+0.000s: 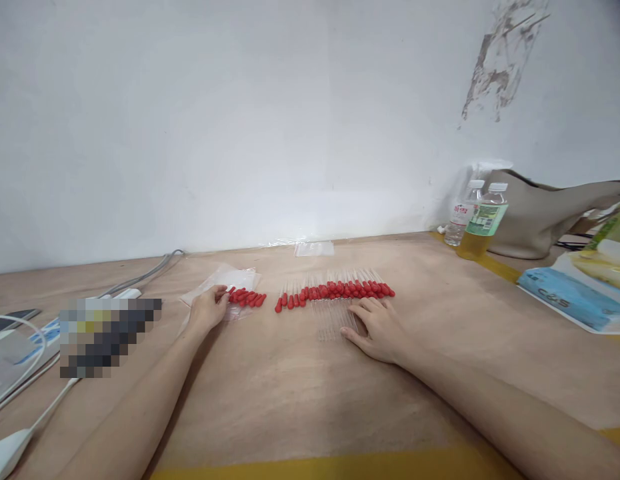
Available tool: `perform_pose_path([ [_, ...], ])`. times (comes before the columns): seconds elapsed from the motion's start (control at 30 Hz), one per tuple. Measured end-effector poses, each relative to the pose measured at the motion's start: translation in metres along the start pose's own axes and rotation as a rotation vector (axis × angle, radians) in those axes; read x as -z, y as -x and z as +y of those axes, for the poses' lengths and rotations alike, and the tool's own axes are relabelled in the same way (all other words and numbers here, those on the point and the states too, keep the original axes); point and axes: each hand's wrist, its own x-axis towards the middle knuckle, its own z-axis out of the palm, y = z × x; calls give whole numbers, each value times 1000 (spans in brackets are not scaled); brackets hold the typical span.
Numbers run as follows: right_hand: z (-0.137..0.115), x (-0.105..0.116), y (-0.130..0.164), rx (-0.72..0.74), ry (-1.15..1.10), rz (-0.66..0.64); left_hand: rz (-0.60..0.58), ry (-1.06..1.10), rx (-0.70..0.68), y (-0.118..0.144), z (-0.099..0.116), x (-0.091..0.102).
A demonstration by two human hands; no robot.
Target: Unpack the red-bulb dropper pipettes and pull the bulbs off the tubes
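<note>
My left hand (210,308) is at a small pile of red rubber dropper bulbs (247,298) lying on a clear plastic bag (195,295). Its fingers are curled, with a red bulb at the fingertips. Right of the pile, a long row of glass droppers with red bulbs (335,290) lies side by side, thin tips toward the wall. Just in front of them are several bare glass tubes (330,323). My right hand (380,330) rests palm down at the right end of these tubes, fingers apart, partly covering them.
A small clear bag (315,249) lies by the wall. Two bottles (485,217), a grey bag (527,213) and a blue tissue pack (570,300) stand or lie at right. On the left are a power strip (50,333), cables (155,268) and a phone (13,320).
</note>
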Motion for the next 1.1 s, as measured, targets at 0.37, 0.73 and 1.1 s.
perform_pose_path([
  [0.37,2,-2,0,-3,-28,34,290,-149,-312,19,22,5],
  [0.73,10,-6,-4,-156,-77,67,78,-202,-578,65,93,-9],
  [1.1,11,-5,-6,-188,-105,129,185,-106,-552,65,80,-7],
])
